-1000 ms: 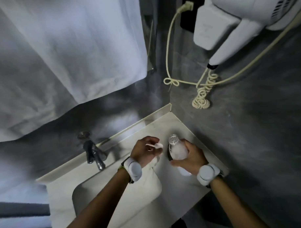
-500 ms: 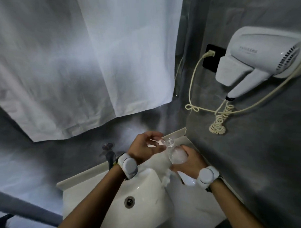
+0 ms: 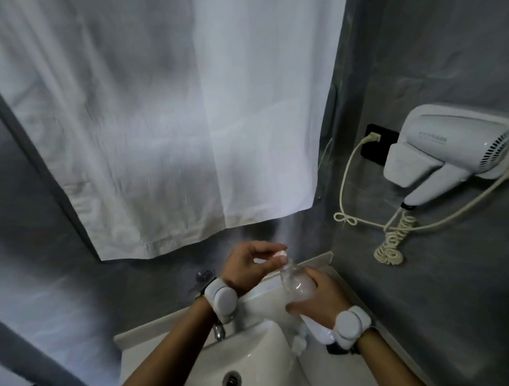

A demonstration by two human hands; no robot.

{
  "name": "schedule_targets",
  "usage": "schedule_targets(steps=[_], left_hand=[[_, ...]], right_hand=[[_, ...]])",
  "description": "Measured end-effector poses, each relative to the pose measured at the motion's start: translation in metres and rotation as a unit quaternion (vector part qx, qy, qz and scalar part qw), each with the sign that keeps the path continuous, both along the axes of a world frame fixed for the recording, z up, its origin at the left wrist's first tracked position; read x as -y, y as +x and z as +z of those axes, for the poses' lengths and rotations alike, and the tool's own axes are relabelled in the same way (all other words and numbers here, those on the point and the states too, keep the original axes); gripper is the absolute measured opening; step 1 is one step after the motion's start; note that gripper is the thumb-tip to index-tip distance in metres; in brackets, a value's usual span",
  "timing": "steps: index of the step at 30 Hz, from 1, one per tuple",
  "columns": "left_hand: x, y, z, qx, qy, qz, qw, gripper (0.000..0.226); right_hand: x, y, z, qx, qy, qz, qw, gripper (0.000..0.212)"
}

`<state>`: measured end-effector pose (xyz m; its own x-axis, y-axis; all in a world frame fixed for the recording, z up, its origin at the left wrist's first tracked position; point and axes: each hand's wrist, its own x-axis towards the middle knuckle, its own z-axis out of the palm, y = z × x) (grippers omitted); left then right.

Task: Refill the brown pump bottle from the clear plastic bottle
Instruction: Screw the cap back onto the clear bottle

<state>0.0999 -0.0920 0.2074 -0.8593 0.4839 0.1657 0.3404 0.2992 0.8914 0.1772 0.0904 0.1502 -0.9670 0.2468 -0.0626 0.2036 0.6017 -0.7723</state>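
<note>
My right hand [image 3: 317,301] grips the clear plastic bottle [image 3: 297,283], which holds whitish liquid and leans with its neck up and to the left over the sink corner. My left hand [image 3: 250,268] pinches a small white cap [image 3: 280,254] right at the bottle's mouth. I cannot tell whether the cap is on the neck or just above it. Both wrists wear white bands. The brown pump bottle is not visible; a dark shape [image 3: 338,348] shows under my right wrist, too hidden to identify.
A white sink [image 3: 247,363] with drain [image 3: 231,381] lies below my hands; the tap [image 3: 219,329] is partly behind my left wrist. A white curtain [image 3: 173,123] hangs ahead. A wall hair dryer [image 3: 454,154] with coiled cord [image 3: 393,240] hangs on the right.
The camera has tilted upward, so the hands sit lower in view. The left hand with the cap has come up to the bottle's mouth. The right hand keeps its hold.
</note>
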Motion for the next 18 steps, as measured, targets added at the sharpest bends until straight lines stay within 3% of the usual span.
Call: schedule_targets(steps=[2, 4, 15, 18], left_hand=[[0.005, 0.000, 0.006, -0.006, -0.005, 0.003, 1.000, 0.028], [0.013, 0.002, 0.010, -0.011, -0.004, 0.011, 1.000, 0.027], [0.039, 0.009, 0.022, -0.026, -0.009, 0.076, 0.997, 0.022], [0.047, 0.007, 0.025, -0.008, 0.019, 0.055, 0.998, 0.024]], right_hand=[[-0.001, -0.004, 0.001, -0.013, 0.015, 0.048, 0.999, 0.086], [0.007, -0.007, 0.002, -0.014, 0.026, 0.055, 0.998, 0.050], [0.049, -0.007, 0.020, -0.006, 0.035, 0.038, 0.999, 0.050], [0.054, -0.006, 0.025, -0.013, -0.004, 0.038, 0.999, 0.046]])
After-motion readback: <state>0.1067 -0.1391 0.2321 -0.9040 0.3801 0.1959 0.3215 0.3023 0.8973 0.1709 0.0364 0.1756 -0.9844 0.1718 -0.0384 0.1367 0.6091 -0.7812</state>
